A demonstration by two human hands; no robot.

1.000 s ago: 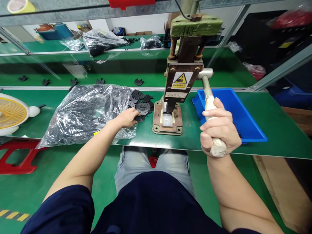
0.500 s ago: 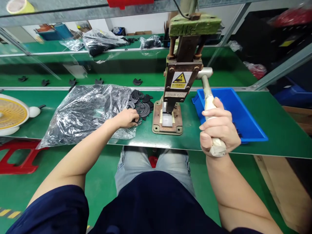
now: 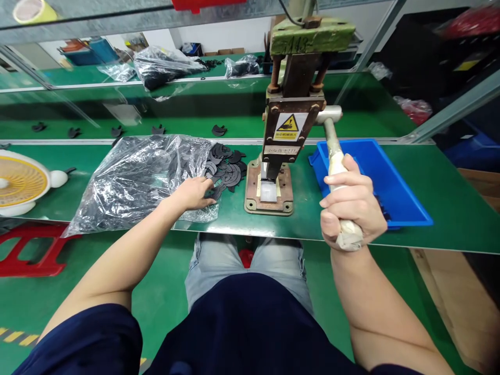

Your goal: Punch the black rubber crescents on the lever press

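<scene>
My right hand (image 3: 351, 203) is wrapped round the taped lever handle (image 3: 335, 156) of a hand press (image 3: 291, 109) that stands on the green bench (image 3: 429, 177). The press base (image 3: 269, 191) holds a white block under the ram. My left hand (image 3: 193, 192) rests on the near edge of a heap of black curved flat parts (image 3: 226, 166), fingers stretched toward them and touching them. The heap spills from a clear plastic bag (image 3: 136, 177) lying on the bench left of the press.
A blue tray (image 3: 385, 179) sits right of the press, behind my right hand. A small white and yellow fan (image 3: 21, 182) stands at the far left. Single black parts (image 3: 219, 130) lie along the belt behind. More bags (image 3: 164, 65) lie further back. A red stool (image 3: 31, 250) stands below.
My left hand has drawn back slightly toward me and to the left along the heap's near edge. My right hand keeps hold of the lever in the same place.
</scene>
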